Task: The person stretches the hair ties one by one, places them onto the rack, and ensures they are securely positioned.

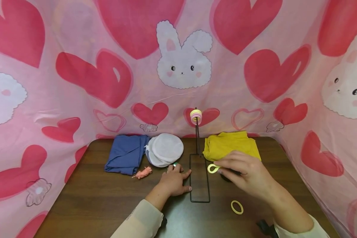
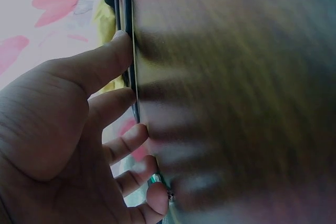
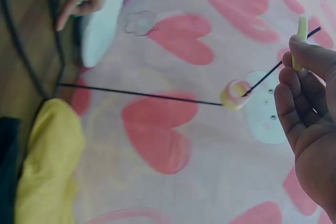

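Note:
Between thumb and fingers, my right hand (image 1: 245, 173) pinches a pale yellow ring (image 1: 213, 168), held above the table just right of a black wire stand (image 1: 209, 185). In the right wrist view this ring (image 3: 302, 27) appears near the free end of the stand's rod (image 3: 273, 70). Pink and yellow rings (image 1: 196, 115) hang on the stand's upper arm. My left hand (image 1: 173, 181) rests on the table with fingers spread, thumb and index fingertips at the left side of the stand's rectangular base. A second yellow ring (image 1: 237, 207) lies on the table near my right forearm.
Behind my left hand are a folded blue cloth (image 1: 126, 153), a round white fabric item (image 1: 168, 147) and a small peach-coloured bundle (image 1: 143, 172). A folded yellow cloth (image 1: 229, 145) lies at the back right. A dark object (image 1: 225, 177) is partly hidden beneath my right hand.

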`<state>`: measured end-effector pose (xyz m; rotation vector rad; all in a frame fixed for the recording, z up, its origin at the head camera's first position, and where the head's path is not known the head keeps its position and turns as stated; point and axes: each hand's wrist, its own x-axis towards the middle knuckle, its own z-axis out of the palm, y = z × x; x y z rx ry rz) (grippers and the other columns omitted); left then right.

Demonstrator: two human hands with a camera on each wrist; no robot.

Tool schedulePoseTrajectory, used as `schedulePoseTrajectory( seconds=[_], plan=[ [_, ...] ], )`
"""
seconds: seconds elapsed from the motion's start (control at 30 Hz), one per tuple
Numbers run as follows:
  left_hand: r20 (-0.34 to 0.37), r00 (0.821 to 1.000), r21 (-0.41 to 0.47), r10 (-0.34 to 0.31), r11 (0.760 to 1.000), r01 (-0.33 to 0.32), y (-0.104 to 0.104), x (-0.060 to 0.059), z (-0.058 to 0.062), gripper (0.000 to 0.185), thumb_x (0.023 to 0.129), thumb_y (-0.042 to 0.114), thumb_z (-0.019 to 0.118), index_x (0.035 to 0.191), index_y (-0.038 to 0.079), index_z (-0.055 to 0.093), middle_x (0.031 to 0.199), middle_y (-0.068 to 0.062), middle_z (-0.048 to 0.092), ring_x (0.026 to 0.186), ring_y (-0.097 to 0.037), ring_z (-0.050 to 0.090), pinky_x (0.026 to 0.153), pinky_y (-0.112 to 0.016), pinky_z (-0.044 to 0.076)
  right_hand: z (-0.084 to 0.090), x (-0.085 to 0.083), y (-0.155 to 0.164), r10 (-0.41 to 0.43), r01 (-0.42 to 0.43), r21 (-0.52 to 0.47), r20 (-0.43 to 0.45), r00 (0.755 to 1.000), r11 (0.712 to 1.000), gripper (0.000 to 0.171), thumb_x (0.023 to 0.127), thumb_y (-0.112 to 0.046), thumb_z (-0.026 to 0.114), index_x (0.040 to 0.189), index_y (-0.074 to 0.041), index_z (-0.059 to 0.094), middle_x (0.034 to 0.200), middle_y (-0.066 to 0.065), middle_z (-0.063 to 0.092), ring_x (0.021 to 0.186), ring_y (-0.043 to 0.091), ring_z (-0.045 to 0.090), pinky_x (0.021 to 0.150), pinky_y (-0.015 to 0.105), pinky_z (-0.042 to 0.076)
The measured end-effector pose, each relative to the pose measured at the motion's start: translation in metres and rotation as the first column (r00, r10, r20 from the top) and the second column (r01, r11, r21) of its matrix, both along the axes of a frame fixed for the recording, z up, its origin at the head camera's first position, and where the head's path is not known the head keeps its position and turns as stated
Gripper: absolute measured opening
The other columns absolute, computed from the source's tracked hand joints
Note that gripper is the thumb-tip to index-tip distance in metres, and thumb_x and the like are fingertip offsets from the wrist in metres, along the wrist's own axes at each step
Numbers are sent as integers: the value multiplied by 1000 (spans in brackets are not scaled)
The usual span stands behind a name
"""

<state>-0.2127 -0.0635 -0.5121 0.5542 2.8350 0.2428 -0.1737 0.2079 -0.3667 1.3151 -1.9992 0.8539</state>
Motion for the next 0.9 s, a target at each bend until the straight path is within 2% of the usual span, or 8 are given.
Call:
schedulePoseTrajectory(
  seconds=[0.3, 0.6, 0.73, 0.9],
  plan=[
    [1, 1000, 0, 0, 1000, 0, 1, 0, 0, 73, 88, 64, 72, 154, 39, 50, 140, -5, 48, 125, -32, 43, 95, -58, 45, 25, 7, -16, 65, -68, -45, -73, 995, 997, 26, 102, -28, 68, 108, -6, 81, 98, 2, 76, 87, 19, 70, 88, 21, 52],
    [8, 1000, -5, 3, 1000, -3, 0, -1, 0, 73, 88, 64, 72, 154, 39, 50, 139, -5, 48, 124, -32, 43, 96, -58, 45, 37, 3, -29, 12, -19, -76, -81, 997, 997, 28, 102, -31, 68, 107, -7, 81, 99, 1, 77, 88, 18, 71, 86, 19, 52],
    [15, 1000, -5, 4, 1000, -4, 1, -1, 0, 73, 89, 64, 71, 154, 39, 50, 139, -5, 48, 125, -32, 43, 96, -59, 45, 36, -1, -31, -11, 7, -87, -53, 999, 996, 28, 101, -34, 69, 107, -10, 82, 100, -1, 77, 90, 16, 71, 85, 17, 51],
    [14, 1000, -3, -1, 1000, 1, 1, -1, 1, 74, 89, 64, 71, 155, 39, 49, 139, -5, 48, 124, -31, 43, 95, -58, 45, 32, -5, -31, -66, 66, -65, -4, 998, 996, 34, 101, -42, 66, 107, -12, 82, 101, -4, 77, 94, 15, 71, 90, 16, 50]
  ],
)
